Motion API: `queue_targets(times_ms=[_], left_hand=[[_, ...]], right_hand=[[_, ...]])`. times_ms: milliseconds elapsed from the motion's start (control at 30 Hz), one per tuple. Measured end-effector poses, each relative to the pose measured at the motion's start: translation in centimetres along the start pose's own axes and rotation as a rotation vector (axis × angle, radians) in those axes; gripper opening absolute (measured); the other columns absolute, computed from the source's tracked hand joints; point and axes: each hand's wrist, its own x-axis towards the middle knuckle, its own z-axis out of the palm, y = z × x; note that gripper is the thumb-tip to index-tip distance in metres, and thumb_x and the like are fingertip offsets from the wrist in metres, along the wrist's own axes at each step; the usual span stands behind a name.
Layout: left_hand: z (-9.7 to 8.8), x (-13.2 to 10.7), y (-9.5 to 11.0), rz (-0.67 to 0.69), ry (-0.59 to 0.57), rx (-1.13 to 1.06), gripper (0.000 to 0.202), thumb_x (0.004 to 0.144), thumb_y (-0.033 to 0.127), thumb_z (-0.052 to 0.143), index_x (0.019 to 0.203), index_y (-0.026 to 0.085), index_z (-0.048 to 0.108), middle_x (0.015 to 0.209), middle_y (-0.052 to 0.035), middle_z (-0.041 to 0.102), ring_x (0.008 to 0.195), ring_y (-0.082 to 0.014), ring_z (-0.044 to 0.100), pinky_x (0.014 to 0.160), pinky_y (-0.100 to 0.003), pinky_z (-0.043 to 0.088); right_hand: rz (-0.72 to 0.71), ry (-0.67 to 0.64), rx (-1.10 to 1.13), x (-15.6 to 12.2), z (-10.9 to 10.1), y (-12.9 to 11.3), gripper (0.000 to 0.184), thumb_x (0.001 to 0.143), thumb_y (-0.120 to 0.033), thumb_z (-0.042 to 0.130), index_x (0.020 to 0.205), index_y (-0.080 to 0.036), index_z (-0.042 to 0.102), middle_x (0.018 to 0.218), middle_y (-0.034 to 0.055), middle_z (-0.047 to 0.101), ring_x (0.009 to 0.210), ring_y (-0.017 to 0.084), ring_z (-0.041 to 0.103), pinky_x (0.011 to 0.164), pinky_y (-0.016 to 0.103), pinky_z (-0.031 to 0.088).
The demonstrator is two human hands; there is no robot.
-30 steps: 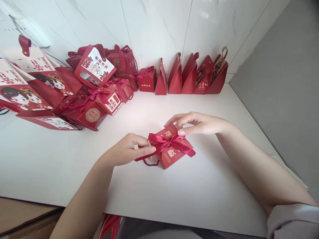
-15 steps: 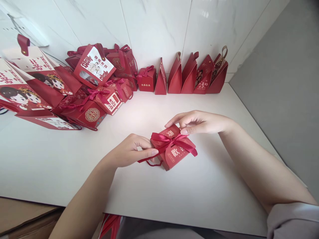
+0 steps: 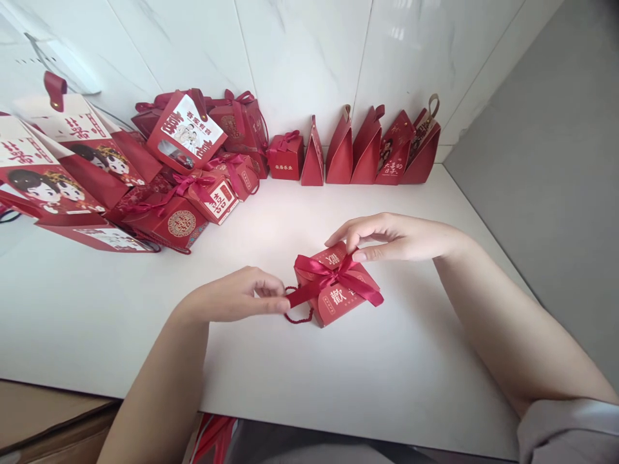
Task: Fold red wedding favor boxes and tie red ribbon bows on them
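Observation:
A small red gift box [image 3: 341, 307] with pale gold lettering lies tilted to my view on the white table. Across its top runs a dark red satin ribbon [image 3: 333, 276] tied in a bow. My left hand [image 3: 246, 296] pinches a ribbon tail on the left, drawn out straight from the knot. By the box's left side a twisted cord handle [image 3: 300, 319] loops out. My right hand [image 3: 387, 238] is at the box's far right edge, thumb and fingers closed on the bow's upper right loop.
Several red gift boxes [image 3: 167, 219] are piled at the left. A row of upright red boxes [image 3: 365, 154] lines the tiled wall [image 3: 304, 51]. A grey panel [image 3: 541, 161] borders the white table [image 3: 271, 380] on the right. Cardboard [image 3: 43, 412] shows below at lower left.
My left hand has moved left, away from the box, drawing the ribbon tail taut. My right hand stays nearly in place at the bow.

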Motion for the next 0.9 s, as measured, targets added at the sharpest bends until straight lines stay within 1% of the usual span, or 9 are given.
queue_targets(times_ms=[100,133,200,300,367,433,533,733,900], left_hand=[[0.4,0.5,-0.3,0.025,0.362,-0.066,0.037,0.093,0.055,0.05,0.106,0.022,0.063,0.109,-0.0053,0.065,0.102,-0.0205,0.06,0.084,-0.03,0.048],[0.7,0.8,-0.3,0.056,0.492,-0.103,0.036,0.093,0.054,0.05,0.109,0.024,0.061,0.115,-0.0057,0.063,0.111,-0.0216,0.057,0.089,-0.031,0.047],[1.5,1.5,-0.2,0.139,0.618,-0.171,0.033,0.093,0.052,0.053,0.112,0.026,0.059,0.121,-0.0057,0.059,0.122,-0.0228,0.051,0.094,-0.033,0.046],[2.6,2.5,0.2,0.229,0.636,-0.205,0.03,0.091,0.048,0.058,0.111,0.026,0.061,0.12,-0.0051,0.059,0.12,-0.0232,0.053,0.094,-0.033,0.047],[3.1,3.0,0.3,0.226,0.61,-0.199,0.028,0.091,0.046,0.059,0.111,0.026,0.063,0.119,-0.0047,0.06,0.113,-0.0223,0.056,0.093,-0.034,0.048],[3.3,3.3,0.4,0.217,0.569,-0.2,0.028,0.09,0.045,0.061,0.111,0.026,0.063,0.12,-0.0044,0.06,0.111,-0.0219,0.058,0.093,-0.034,0.049],[3.3,3.3,0.2,0.248,0.532,-0.206,0.03,0.088,0.042,0.065,0.113,0.026,0.061,0.121,-0.0043,0.059,0.114,-0.0218,0.057,0.095,-0.034,0.048],[2.4,2.4,-0.1,0.274,0.556,-0.134,0.032,0.081,0.035,0.074,0.101,0.022,0.053,0.126,-0.0064,0.056,0.113,-0.022,0.059,0.091,-0.034,0.051],[1.3,1.6,-0.2,0.308,0.569,0.002,0.03,0.077,0.032,0.077,0.082,0.02,0.051,0.125,-0.0075,0.056,0.126,-0.0244,0.05,0.101,-0.036,0.047]], right_hand=[[0.113,0.126,-0.058,-0.9,-0.3,-0.8,0.032,0.091,-0.046,0.063,0.114,-0.024,0.059,0.137,0.0081,0.053,0.122,0.025,0.053,0.094,0.035,0.047],[0.18,0.195,-0.126,-1.3,-0.4,-1.1,0.035,0.09,-0.049,0.064,0.114,-0.025,0.058,0.134,0.0074,0.054,0.118,0.026,0.055,0.09,0.035,0.048],[0.358,0.263,-0.309,-2.1,-0.5,-1.9,0.035,0.089,-0.055,0.061,0.103,-0.023,0.06,0.116,0.0065,0.063,0.099,0.025,0.061,0.075,0.032,0.047],[0.604,0.073,-0.459,-2.9,-0.5,-3.2,0.043,0.085,-0.062,0.059,0.078,-0.019,0.06,0.083,0.0045,0.065,0.07,0.021,0.058,0.057,0.029,0.037],[0.646,-0.115,-0.412,-2.9,0.0,-3.8,0.043,0.081,-0.062,0.063,0.075,-0.02,0.063,0.079,0.0038,0.065,0.067,0.021,0.059,0.055,0.029,0.036],[0.614,-0.213,-0.362,-2.5,0.7,-3.9,0.038,0.078,-0.059,0.068,0.078,-0.021,0.066,0.081,0.0026,0.067,0.07,0.021,0.061,0.057,0.028,0.038],[0.535,-0.185,-0.376,-1.6,1.6,-3.4,0.029,0.08,-0.051,0.068,0.081,-0.023,0.068,0.083,0.0007,0.069,0.07,0.02,0.062,0.058,0.029,0.04],[0.346,0.054,-0.4,-0.7,1.7,-2.0,0.025,0.089,-0.043,0.059,0.099,-0.024,0.07,0.104,0.0038,0.07,0.09,0.023,0.063,0.071,0.031,0.045],[0.438,0.004,-0.29,-0.6,1.4,-2.2,0.038,0.09,-0.058,0.056,0.09,-0.022,0.069,0.091,0.0039,0.07,0.077,0.021,0.061,0.065,0.029,0.044]])
